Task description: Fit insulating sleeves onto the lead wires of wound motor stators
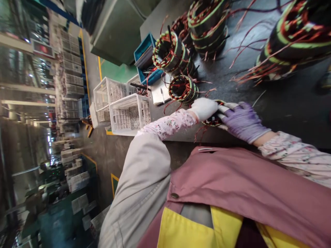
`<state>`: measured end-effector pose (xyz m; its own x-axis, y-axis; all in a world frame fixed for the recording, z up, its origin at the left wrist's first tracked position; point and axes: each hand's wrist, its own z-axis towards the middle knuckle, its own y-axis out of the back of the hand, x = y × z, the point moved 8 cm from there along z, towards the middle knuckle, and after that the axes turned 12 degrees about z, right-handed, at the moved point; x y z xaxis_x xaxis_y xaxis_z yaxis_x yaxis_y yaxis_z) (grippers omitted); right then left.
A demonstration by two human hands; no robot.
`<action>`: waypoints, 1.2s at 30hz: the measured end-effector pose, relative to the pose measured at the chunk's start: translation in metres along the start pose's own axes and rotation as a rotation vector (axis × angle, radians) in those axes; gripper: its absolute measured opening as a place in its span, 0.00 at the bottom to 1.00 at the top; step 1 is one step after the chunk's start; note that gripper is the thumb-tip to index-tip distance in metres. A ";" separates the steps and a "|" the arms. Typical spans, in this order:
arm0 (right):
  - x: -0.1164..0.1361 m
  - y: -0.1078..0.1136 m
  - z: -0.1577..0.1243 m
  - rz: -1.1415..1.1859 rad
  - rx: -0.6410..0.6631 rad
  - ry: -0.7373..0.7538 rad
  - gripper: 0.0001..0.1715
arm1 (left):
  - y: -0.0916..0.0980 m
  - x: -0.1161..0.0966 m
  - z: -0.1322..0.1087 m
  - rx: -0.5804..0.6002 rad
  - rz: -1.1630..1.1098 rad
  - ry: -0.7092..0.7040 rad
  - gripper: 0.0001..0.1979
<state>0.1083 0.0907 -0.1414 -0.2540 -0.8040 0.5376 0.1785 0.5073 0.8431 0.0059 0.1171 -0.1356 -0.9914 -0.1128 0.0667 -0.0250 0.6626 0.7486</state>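
A small wound motor stator [212,121], dark with red and green wire ends, lies between my hands near the bench's front edge. My left hand [205,109], in a white glove, is closed at its left side; its fingertips, and whatever they pinch, are hidden. From the right, my right hand [239,119], in a purple glove with whitish finger ends, grips the stator's rim, with fingers over the top and thumb lower down. Red leads hang from the stator toward the bench edge. Just behind my left hand stands another stator [183,89] with loose red leads.
Taller stators [170,53] and stacked ones [208,29] stand farther back; a large stator [292,44] is at right. A blue bin [144,51], a notepad with a pen [160,93] and white plastic crates [129,115] are on the left. The dark bench [292,110] extends right.
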 end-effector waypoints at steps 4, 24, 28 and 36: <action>-0.006 -0.002 0.000 0.007 -0.011 -0.031 0.19 | -0.008 -0.006 -0.007 0.084 -0.317 -0.145 0.14; 0.017 -0.011 0.044 0.251 0.251 -0.432 0.18 | -0.044 0.055 -0.030 -0.168 -0.823 0.057 0.18; 0.006 0.007 0.008 0.242 0.018 -0.481 0.24 | -0.035 0.050 -0.054 -0.205 -0.586 -0.105 0.19; 0.019 0.007 -0.008 -0.039 -0.140 0.038 0.18 | -0.022 -0.016 -0.051 0.019 0.141 -0.386 0.22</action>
<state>0.1126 0.0762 -0.1251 -0.2281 -0.8348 0.5011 0.3008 0.4290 0.8517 0.0289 0.0668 -0.1197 -0.9606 0.2639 -0.0874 0.1159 0.6658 0.7371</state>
